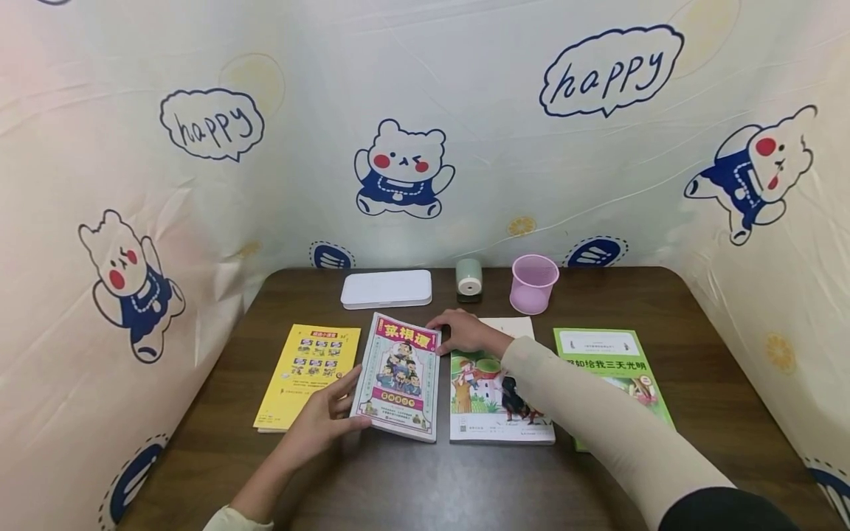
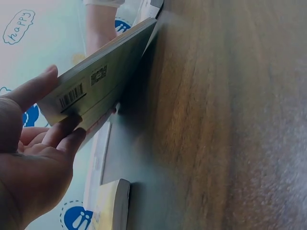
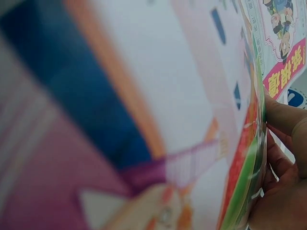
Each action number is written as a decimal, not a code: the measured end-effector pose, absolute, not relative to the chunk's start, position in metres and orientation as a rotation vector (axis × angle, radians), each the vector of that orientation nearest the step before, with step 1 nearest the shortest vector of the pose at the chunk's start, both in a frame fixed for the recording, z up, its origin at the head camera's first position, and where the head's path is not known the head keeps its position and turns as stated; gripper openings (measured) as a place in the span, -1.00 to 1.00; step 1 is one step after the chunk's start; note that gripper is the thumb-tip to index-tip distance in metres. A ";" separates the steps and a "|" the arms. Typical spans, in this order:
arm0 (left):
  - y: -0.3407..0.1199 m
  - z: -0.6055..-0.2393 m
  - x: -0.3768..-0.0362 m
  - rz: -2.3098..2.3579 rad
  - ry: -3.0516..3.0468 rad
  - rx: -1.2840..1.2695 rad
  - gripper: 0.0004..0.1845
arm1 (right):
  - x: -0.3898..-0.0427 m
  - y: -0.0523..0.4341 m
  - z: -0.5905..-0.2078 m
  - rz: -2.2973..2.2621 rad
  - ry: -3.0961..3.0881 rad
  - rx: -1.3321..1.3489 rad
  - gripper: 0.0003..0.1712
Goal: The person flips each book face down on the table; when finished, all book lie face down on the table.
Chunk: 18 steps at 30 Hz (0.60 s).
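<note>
A book with a pink and red cover [image 1: 401,376] lies in the middle of the brown table [image 1: 412,487], its left edge lifted off the wood. My left hand [image 1: 347,402] pinches that lower left edge, thumb on the cover and fingers beneath. The left wrist view shows the barcoded back [image 2: 91,81] between the thumb and fingers of my left hand [image 2: 60,103]. My right hand [image 1: 446,328] grips the book's top right corner and lies over an illustrated green and white book [image 1: 494,402]. In the right wrist view, the fingers of my right hand [image 3: 283,139] curl at a book edge.
A yellow booklet [image 1: 308,375] lies left of the held book and a green book [image 1: 614,361] sits at the far right. Along the back stand a white box [image 1: 387,287], a small green cylinder [image 1: 468,279] and a pink cup [image 1: 533,283]. Printed cloth walls surround the table.
</note>
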<state>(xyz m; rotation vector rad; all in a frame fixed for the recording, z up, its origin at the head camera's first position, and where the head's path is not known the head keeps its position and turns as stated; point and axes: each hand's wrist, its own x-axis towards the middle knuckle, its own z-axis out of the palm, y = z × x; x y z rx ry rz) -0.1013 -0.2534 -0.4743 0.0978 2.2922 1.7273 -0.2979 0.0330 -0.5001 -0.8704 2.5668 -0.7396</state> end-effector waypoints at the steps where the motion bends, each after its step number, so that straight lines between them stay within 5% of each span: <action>1: -0.253 -0.475 -0.101 1.735 2.281 0.094 0.05 | -0.298 0.033 -0.500 -0.742 2.568 -0.872 -0.37; 18: -0.252 -0.475 -0.101 1.791 2.266 0.153 0.06 | -0.299 0.031 -0.500 -0.870 2.520 -0.848 -0.43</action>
